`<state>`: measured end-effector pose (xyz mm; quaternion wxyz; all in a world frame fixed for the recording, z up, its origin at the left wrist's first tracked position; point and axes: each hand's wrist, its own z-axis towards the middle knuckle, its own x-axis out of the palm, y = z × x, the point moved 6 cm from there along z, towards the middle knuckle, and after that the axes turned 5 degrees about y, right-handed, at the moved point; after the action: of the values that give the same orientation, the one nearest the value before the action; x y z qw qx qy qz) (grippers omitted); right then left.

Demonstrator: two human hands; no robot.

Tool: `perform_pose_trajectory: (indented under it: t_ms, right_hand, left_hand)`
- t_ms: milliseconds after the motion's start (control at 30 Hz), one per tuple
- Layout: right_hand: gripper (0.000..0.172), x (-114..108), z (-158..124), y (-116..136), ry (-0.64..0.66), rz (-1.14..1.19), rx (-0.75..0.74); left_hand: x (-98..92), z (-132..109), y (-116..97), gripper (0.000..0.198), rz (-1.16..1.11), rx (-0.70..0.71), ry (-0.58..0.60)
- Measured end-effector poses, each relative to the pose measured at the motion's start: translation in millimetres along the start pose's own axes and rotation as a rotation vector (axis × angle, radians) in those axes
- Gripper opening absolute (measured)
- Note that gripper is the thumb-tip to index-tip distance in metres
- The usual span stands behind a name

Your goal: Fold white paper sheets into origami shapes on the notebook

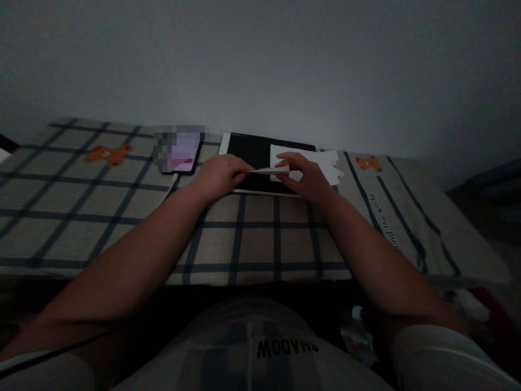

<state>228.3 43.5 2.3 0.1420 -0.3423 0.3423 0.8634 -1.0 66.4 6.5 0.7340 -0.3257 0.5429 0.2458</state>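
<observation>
Between my hands a narrow piece of folded white paper (pixel 266 171) is held nearly edge-on. My left hand (pixel 223 172) pinches its left end, fingers closed. At its right end, my right hand (pixel 303 172) grips it between thumb and fingers. Both hands are over a black board with a white edge (pixel 249 149), which lies flat on the cloth. More white paper (pixel 323 162) rests on the board's right part and sticks out past it, with an uneven right edge. My right hand partly covers this paper.
A phone with a lit screen (pixel 183 151) lies left of the board, a white cable (pixel 167 188) running from it. A checked tablecloth (pixel 256 233) with bear prints covers the table. The wall (pixel 260 70) stands directly behind. Below the table at right is a clear bottle (pixel 358 334).
</observation>
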Motion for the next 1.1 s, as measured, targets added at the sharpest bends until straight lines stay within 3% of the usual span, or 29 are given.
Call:
perform_pose_trajectory:
  t_ms: [133,333,600,867,1100]
  right_hand:
    - [0.023,0.1,1.6,4.6,0.004,-0.027,-0.053]
    - [0.028,-4.9,2.0,-0.8,-0.023,-0.070,0.016]
    - [0.022,-6.9,0.1,-14.7,-0.024,-0.091,0.141]
    - [0.021,-2.5,0.2,-19.2,-0.007,-0.021,0.227]
    - [0.031,-1.6,-0.1,-21.4,0.009,0.029,0.246]
  left_hand:
    - [-0.1,-1.0,-0.4,0.039,-0.017,-0.013,-0.004]
    - [-5.8,-2.3,8.3,0.031,-0.110,-0.077,-0.057]
    - [3.0,1.9,18.6,0.021,-0.440,-0.196,-0.174]
    - [-1.7,-0.2,30.1,0.020,-0.620,-0.265,-0.067]
    - [8.8,-6.7,45.6,0.027,-0.669,-0.313,-0.193]
